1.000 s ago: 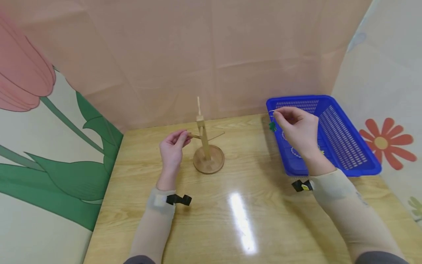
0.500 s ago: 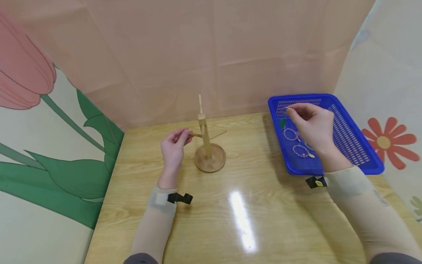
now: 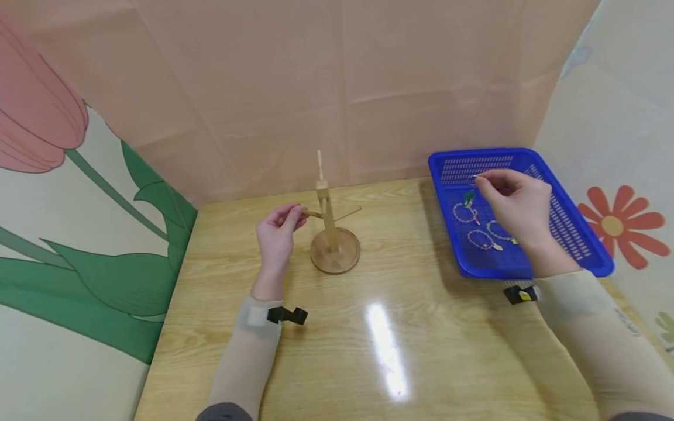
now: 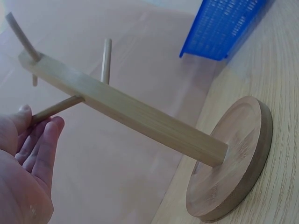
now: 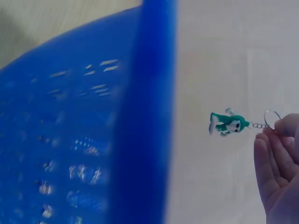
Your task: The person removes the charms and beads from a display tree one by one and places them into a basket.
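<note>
A wooden stand [image 3: 327,219] with pegs and a round base rises from the table. My left hand [image 3: 276,231] pinches the end of one peg [image 4: 58,108] between thumb and fingers. Over the blue basket [image 3: 457,257], my right hand [image 3: 518,204] pinches the metal ring of a keychain [image 5: 229,123]. Its small green-and-white figure dangles from a short chain. Beaded bracelets lie on the basket floor below: a pinkish one [image 3: 456,210], another with a pale charm [image 3: 497,247], and a yellow-green one [image 3: 491,227] partly covered by the right hand.
The wooden table [image 3: 326,351] carries the stand near the middle and the basket at the right. A pinkish cloth backdrop [image 3: 263,99] hangs behind the table. Flower-printed panels [image 3: 611,228] stand at both sides.
My right hand has moved right with the keychain, from the basket's left rim to above its inside, uncovering more of the bracelets. The left hand stays on the peg.
</note>
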{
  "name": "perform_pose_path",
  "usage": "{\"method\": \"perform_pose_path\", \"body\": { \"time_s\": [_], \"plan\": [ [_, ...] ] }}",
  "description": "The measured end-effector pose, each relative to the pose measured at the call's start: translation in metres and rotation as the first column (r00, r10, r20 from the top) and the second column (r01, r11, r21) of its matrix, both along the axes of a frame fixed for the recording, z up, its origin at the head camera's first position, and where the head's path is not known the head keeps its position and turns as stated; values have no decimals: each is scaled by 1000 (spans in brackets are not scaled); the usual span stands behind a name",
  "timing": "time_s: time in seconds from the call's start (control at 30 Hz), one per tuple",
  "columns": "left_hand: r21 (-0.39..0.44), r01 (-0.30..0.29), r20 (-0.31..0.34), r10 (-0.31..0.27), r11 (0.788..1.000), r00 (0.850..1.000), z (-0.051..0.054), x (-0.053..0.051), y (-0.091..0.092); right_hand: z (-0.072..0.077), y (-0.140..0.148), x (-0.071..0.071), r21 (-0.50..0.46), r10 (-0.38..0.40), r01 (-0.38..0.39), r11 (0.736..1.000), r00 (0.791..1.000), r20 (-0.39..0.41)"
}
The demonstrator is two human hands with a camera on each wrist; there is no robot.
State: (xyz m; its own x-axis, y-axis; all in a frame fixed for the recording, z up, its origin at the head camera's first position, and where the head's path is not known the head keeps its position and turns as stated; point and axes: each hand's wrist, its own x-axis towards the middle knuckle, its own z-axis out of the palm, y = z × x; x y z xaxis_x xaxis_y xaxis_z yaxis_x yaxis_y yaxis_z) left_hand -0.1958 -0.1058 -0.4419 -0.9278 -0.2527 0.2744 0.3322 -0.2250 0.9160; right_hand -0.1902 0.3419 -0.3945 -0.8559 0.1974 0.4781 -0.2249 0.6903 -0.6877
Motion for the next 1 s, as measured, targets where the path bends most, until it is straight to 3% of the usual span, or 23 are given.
{"method": "perform_pose_path", "body": {
  "time_s": [0.27, 0.67, 1.0],
  "plan": [
    [-5, 5, -10, -5, 1000, 1000, -1, -1, 0, -11, 12, 1, 74, -22, 16, 997, 996, 87],
    [7, 0, 0, 0, 1000, 1000, -1, 0, 1, -27, 28, 1, 144, 25, -63, 988, 968, 251],
    [9, 8, 0, -8, 1000, 1000, -3, -1, 1, -34, 32, 2, 158, 48, -98, 983, 956, 291]
  ]
}}
